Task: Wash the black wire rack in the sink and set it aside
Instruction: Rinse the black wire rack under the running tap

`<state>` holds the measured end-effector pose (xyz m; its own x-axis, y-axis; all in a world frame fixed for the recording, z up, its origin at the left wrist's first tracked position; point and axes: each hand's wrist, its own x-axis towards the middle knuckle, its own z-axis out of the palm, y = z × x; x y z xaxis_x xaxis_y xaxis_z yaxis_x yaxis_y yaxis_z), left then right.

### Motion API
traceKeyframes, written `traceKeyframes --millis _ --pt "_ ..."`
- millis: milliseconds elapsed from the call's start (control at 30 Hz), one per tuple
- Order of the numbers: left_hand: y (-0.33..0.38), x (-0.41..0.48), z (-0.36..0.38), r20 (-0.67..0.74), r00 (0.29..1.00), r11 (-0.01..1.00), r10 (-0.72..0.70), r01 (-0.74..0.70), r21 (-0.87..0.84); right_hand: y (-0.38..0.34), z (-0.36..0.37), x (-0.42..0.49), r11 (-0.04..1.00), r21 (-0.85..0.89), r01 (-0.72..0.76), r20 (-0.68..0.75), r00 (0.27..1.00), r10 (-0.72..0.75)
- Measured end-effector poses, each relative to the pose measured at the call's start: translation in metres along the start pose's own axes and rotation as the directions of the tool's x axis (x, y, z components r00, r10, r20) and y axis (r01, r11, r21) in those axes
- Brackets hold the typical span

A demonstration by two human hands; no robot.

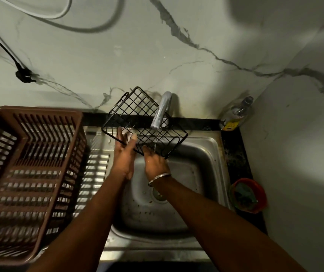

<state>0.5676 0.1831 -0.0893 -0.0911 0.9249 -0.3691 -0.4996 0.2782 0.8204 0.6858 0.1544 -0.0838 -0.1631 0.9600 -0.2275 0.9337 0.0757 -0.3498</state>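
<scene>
Black wire rack [145, 122] tilted over sink [206, 154], under tap [161, 110], water running. Left hand [124, 156] pinching near-left rim. Right hand [155, 163] under near edge, fingers hidden, grip unclear. Likely light, stiff, wet-slippery; best held by outer rim wire.

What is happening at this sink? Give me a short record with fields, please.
item: black wire rack, tilted
position: above the sink, under the tap
hands: left hand grips the rack's left edge; right hand holds its near edge
left of sink: brown plastic basket
right of sink: bottle at the back, red bowl nearer
</scene>
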Motion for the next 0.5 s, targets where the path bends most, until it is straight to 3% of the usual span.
traceKeyframes --millis 133,233,300,367,400,500 --pt "-0.025 -0.019 0.015 -0.001 0.997 0.997 -0.073 0.072 -0.028 -0.015 0.002 -0.005 0.97 0.242 0.011 -0.12 0.993 0.018" --pt "-0.023 -0.014 0.008 0.043 0.996 0.996 -0.082 0.083 -0.019 0.0 -0.004 -0.007 0.942 0.241 0.231 -0.02 0.972 -0.234" --pt "-0.018 -0.013 0.0 0.078 0.994 0.996 -0.082 0.08 0.033 0.024 -0.011 -0.001 0.913 0.022 0.408 0.035 0.912 -0.409" --pt "-0.014 -0.016 0.001 0.054 0.997 0.997 -0.054 0.052 0.049 0.045 -0.02 0.011 0.847 -0.326 0.42 0.066 0.904 -0.423" --pt "-0.012 -0.02 0.003 0.046 0.998 0.998 -0.035 0.033 0.056 0.052 -0.022 0.014 0.818 -0.419 0.395 0.09 0.914 -0.396" --pt "-0.009 -0.024 0.009 0.048 0.999 0.999 -0.012 0.01 0.04 0.056 -0.015 0.012 0.732 -0.489 0.475 0.148 0.872 -0.467"
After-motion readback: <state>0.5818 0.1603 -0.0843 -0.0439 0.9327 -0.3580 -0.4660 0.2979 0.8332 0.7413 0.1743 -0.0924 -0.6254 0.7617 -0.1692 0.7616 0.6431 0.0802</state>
